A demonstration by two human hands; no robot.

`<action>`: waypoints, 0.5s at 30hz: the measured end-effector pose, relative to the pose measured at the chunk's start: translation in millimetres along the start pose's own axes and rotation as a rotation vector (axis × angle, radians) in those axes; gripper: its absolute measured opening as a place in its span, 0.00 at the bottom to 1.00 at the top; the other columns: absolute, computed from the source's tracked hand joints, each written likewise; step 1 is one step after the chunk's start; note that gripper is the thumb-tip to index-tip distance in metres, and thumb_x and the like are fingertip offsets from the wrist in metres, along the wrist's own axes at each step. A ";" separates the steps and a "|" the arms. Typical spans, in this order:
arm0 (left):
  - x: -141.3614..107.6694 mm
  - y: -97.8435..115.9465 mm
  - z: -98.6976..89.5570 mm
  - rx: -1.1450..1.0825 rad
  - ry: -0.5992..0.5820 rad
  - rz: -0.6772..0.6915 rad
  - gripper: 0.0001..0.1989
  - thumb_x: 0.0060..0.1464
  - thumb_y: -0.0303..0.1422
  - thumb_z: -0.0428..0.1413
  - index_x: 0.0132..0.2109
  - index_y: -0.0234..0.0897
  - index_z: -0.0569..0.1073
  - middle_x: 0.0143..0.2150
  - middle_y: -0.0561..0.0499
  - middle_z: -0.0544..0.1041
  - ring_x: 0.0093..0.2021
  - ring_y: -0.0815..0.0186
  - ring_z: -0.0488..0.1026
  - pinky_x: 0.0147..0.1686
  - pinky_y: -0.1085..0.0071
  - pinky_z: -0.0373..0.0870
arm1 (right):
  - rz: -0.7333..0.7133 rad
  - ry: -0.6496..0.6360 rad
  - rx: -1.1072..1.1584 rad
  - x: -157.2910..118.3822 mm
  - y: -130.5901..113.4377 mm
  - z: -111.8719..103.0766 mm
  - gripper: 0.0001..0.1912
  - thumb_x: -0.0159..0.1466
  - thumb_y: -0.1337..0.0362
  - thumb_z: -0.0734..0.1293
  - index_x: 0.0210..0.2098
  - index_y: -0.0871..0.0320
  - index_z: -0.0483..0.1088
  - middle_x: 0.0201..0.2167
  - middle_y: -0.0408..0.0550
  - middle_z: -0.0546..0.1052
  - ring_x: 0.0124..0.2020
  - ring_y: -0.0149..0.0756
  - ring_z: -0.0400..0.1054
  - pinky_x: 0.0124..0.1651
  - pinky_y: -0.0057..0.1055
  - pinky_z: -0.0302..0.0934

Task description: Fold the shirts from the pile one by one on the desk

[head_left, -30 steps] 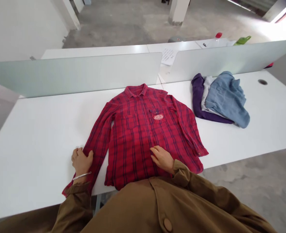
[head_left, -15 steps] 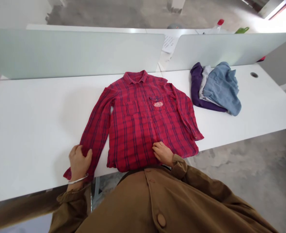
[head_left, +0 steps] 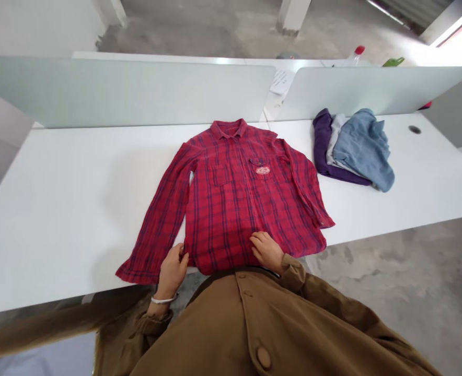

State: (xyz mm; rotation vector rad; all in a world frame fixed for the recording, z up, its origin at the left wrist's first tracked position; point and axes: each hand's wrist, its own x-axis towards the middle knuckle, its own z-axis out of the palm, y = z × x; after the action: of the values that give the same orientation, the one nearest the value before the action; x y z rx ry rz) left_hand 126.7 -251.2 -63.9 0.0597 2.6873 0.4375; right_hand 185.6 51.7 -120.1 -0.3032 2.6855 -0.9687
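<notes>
1. The red plaid shirt (head_left: 231,209) lies flat on the white desk (head_left: 58,209), front up, collar pointing away from the person, and its sleeves are spread out to either side.
2. The left hand (head_left: 171,272) is at the shirt's side edge near the hem. Its fingers curl against the cloth, but I cannot tell whether they pinch it.
3. The right hand (head_left: 267,251) rests on the shirt front just above the hem, fingers loosely spread and not pinching.
4. The step in hand appears to be settling the shirt flat at its lower edge. The next move calls for keeping the lower front smooth and the sleeves undisturbed.
5. Beside the shirt's far sleeve lies a pile of clothes: a blue denim garment (head_left: 362,149) over a grey garment (head_left: 335,141) and a purple garment (head_left: 321,151).
6. A frosted divider (head_left: 129,89) stands along the desk's far edge.
</notes>
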 end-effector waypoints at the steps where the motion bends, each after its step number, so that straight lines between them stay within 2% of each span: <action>1: 0.4 -2.5 -4.0 0.038 0.036 -0.004 0.17 0.50 0.36 0.44 0.46 0.34 0.64 0.42 0.42 0.69 0.43 0.59 0.67 0.46 0.63 0.64 | -0.008 -0.016 -0.001 -0.1 -0.1 0.3 0.12 0.58 0.69 0.56 0.39 0.63 0.67 0.42 0.55 0.67 0.46 0.39 0.57 0.50 0.38 0.56; 4: 1.5 -15.8 -19.5 0.227 0.243 -0.044 0.20 0.50 0.37 0.43 0.48 0.32 0.63 0.50 0.39 0.64 0.53 0.55 0.59 0.53 0.58 0.57 | -0.022 -0.040 -0.005 0.0 1.6 1.3 0.11 0.58 0.69 0.57 0.37 0.64 0.68 0.41 0.55 0.68 0.45 0.38 0.58 0.51 0.38 0.56; 6: 1.9 -30.0 -29.8 0.318 0.338 -0.145 0.23 0.49 0.39 0.44 0.50 0.31 0.61 0.55 0.37 0.59 0.57 0.51 0.54 0.54 0.54 0.53 | -0.023 -0.040 -0.004 0.4 3.8 2.4 0.11 0.58 0.69 0.57 0.37 0.63 0.68 0.41 0.54 0.68 0.44 0.38 0.58 0.50 0.38 0.56; 11: 2.4 -67.4 -44.2 0.287 0.304 -0.433 0.28 0.46 0.43 0.45 0.50 0.26 0.62 0.55 0.32 0.57 0.57 0.46 0.52 0.53 0.50 0.53 | -0.015 -0.028 0.008 1.4 8.3 3.8 0.11 0.58 0.69 0.57 0.36 0.62 0.68 0.40 0.53 0.69 0.44 0.38 0.58 0.49 0.38 0.57; 15: 4.7 -80.3 -45.9 0.270 0.335 -0.497 0.21 0.48 0.41 0.43 0.41 0.30 0.67 0.52 0.34 0.62 0.56 0.47 0.53 0.53 0.50 0.52 | -0.017 -0.037 0.025 2.3 9.3 1.4 0.10 0.57 0.69 0.57 0.36 0.62 0.68 0.39 0.52 0.69 0.43 0.37 0.59 0.48 0.37 0.58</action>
State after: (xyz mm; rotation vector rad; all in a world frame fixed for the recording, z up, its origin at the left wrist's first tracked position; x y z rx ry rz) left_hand 105.5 -340.6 -51.1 -0.6407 2.9242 -0.0798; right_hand 182.9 57.3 -127.6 -0.3356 2.6398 -0.9907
